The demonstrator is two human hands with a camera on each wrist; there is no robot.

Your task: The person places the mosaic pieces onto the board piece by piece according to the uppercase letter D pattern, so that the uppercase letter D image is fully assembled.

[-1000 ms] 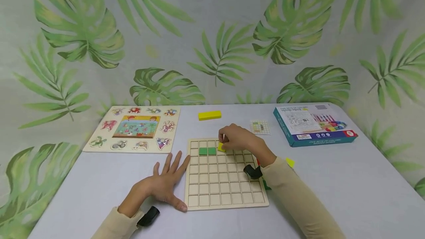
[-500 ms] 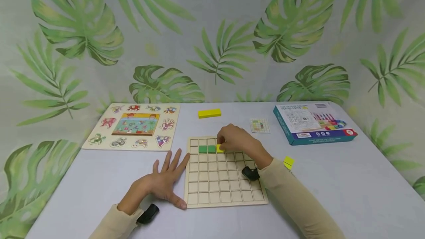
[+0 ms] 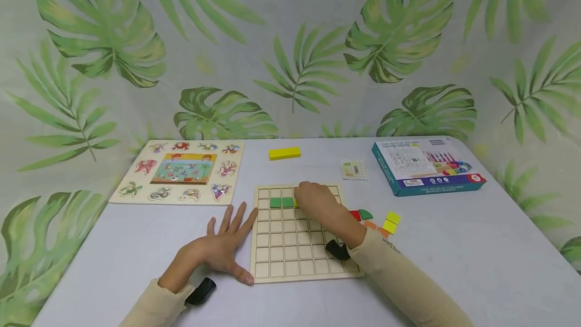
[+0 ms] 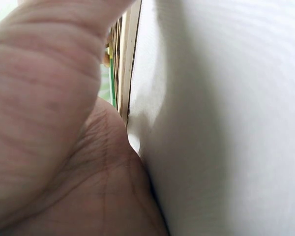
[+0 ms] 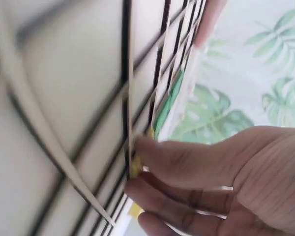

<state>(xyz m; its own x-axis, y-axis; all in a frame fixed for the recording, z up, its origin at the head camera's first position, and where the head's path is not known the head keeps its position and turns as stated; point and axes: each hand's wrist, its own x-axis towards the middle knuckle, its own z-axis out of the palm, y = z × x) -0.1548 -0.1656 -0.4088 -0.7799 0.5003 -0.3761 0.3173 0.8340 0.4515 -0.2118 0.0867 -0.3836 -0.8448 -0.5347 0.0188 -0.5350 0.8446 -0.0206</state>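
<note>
The wooden grid board point(image 3: 292, 255) lies flat on the table, with two green square tiles point(image 3: 281, 202) side by side in its second row. My right hand point(image 3: 320, 208) is over the upper part of the board, fingers bent downward. In the right wrist view, thumb and forefinger pinch a yellow tile point(image 5: 136, 166) at the grid's ridges. From the head, only a sliver of yellow point(image 3: 296, 203) shows beside the green tiles; the hand covers the rest. My left hand point(image 3: 222, 251) is spread on the table, thumb and little finger at the board's left edge.
Right of the board lie loose yellow tiles point(image 3: 392, 222), a red piece point(image 3: 355, 215), a green quarter-round point(image 3: 365, 214) and orange pieces point(image 3: 370, 225). Behind are a yellow block point(image 3: 284, 153), a small pattern card point(image 3: 354, 170) and a boxed toy point(image 3: 428, 166). A sea-animal puzzle point(image 3: 179, 171) lies back left.
My right hand has shifted slightly left and lower over the board, covering more of the yellow tile beside the green ones. More loose pieces show beside the sleeve. The left hand stays put.
</note>
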